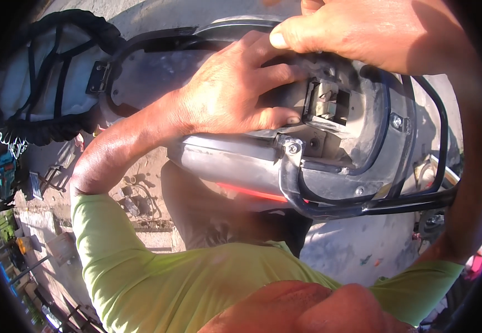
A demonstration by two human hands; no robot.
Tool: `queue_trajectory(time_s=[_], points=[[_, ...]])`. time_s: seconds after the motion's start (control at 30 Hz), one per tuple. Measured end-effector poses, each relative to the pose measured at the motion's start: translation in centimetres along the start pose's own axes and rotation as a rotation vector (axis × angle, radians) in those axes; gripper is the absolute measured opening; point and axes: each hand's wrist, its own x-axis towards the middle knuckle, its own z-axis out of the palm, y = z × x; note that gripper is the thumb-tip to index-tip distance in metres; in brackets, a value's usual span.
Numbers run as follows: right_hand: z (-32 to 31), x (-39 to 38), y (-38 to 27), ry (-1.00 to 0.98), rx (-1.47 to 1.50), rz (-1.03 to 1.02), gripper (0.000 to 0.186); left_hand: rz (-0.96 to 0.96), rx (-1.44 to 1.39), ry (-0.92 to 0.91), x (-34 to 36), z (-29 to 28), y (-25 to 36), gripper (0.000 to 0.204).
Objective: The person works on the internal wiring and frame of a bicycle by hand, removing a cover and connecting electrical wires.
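Observation:
My left hand (235,86) lies palm down with its fingers apart over the rear body of a scooter or motorbike (230,158). Its thumb points to a square opening (330,102) in the grey body panel, with metal parts inside. My right hand (357,33) is at the top, its thumb stretched left beside the left fingertips. The right fingers look curled and are partly cut off by the upper edge; whatever they grip is hidden. A shiny bracket with a bolt (293,149) stands just below the left thumb.
Black tubes of a rear rail (407,206) curve around the body at the right. A seat (47,72) with its strapped underside showing is tipped up on a hinge (98,76) at the far left. Cables and small parts (135,194) lie on the ground at lower left.

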Motion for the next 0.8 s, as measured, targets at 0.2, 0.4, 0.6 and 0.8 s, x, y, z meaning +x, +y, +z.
queue_trajectory(time_s=[0.2,0.4,0.6,0.8], points=[[-0.3,0.5,-0.7,0.010,-0.012,-0.018,0.038,-0.010,0.006,-0.063,0.3,-0.3,-0.4,0.054],[-0.6,0.6,-3.9,0.030,-0.059,-0.041,0.038,-0.018,-0.104,0.035,-1.2,-0.8,0.5,0.059],[1.8,2.2,-7.8,-0.346,-0.071,0.126,0.062,-0.343,-0.215,-0.113,-4.5,-2.3,-0.2,0.077],[3.2,2.6,-7.7,-0.373,-0.100,0.087,0.069,-0.658,0.040,-0.325,-8.4,-8.4,0.8,0.050]])
